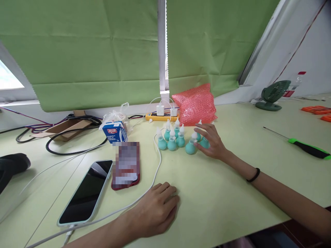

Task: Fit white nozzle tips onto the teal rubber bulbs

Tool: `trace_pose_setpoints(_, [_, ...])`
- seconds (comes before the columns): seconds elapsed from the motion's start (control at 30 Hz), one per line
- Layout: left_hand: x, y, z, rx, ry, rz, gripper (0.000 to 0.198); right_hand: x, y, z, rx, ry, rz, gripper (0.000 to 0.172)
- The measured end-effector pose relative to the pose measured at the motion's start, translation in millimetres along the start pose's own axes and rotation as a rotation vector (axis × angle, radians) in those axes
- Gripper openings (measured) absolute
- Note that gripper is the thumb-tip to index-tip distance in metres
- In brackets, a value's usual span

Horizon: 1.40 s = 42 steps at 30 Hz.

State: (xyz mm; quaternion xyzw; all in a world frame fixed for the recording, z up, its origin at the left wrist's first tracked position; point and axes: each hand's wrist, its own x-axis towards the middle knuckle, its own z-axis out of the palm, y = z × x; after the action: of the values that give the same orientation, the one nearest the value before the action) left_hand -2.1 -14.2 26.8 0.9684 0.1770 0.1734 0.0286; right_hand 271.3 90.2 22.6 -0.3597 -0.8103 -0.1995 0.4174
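Note:
My left hand [157,209] lies palm down on the table, fingers curled in, beside a white cable [158,165]; nothing shows in it. My right hand [210,141] is at a teal bulb with a clear nozzle, like a nasal aspirator [190,148]. That bulb stands upright on the table. Thumb and forefinger are apart on the right side of its nozzle; whether they touch it I cannot tell. Other teal bulbs [205,142] are partly hidden behind this hand. Several more bulbs [172,144] stand upright in a cluster to its left.
Behind the bulbs lie a pink bubble-wrap bag [198,106] and a yellow power strip [155,117]. Two phones [88,193] [126,165], a blue milk carton [115,132] and a cardboard box [68,129] are leftward. A screwdriver [307,146] and a green fan [275,93] are at right.

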Motion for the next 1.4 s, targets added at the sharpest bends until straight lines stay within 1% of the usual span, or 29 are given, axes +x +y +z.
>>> trace_pose_setpoints(0.1, [0,0,0.4,0.000,0.004,-0.002,0.016,-3,-1,4,0.012,0.044,0.026,0.054])
trace_pose_setpoints(0.2, [0,0,0.2,0.003,-0.007,0.000,0.015,-5,-3,7,-0.042,0.076,0.036,0.050])
trace_pose_setpoints(0.4, [0,0,-0.3,0.004,-0.010,-0.003,0.015,-2,-9,5,-0.149,0.106,-0.001,0.053])
trace_pose_setpoints(0.6, [0,0,-0.1,0.004,-0.037,-0.012,0.016,-3,-6,6,-0.131,-0.014,-0.041,0.044])
trace_pose_setpoints(0.77, [0,0,0.0,0.011,-0.024,-0.005,0.016,-5,-8,7,-0.119,-0.008,0.027,0.056])
trace_pose_setpoints(0.9, [0,0,0.0,0.008,-0.009,0.001,0.017,-6,-9,9,-0.111,-0.056,0.024,0.057])
trace_pose_setpoints(0.97, [0,0,-0.1,0.007,-0.010,0.002,0.017,-7,-9,10,-0.088,-0.070,0.050,0.057])
trace_pose_setpoints(1.07, [0,0,-0.2,0.009,-0.016,0.005,0.017,-10,-9,12,-0.024,-0.051,0.113,0.056])
trace_pose_setpoints(1.17, [0,0,-0.1,0.012,-0.014,0.006,0.017,-12,-10,13,0.018,-0.019,0.144,0.053])
trace_pose_setpoints(1.27, [0,0,-0.1,0.011,-0.009,0.009,0.017,-13,-9,15,0.027,0.015,0.137,0.049])
trace_pose_setpoints(1.4, [0,0,-0.2,0.009,-0.017,0.003,0.016,-14,-8,16,-0.005,0.055,0.103,0.049])
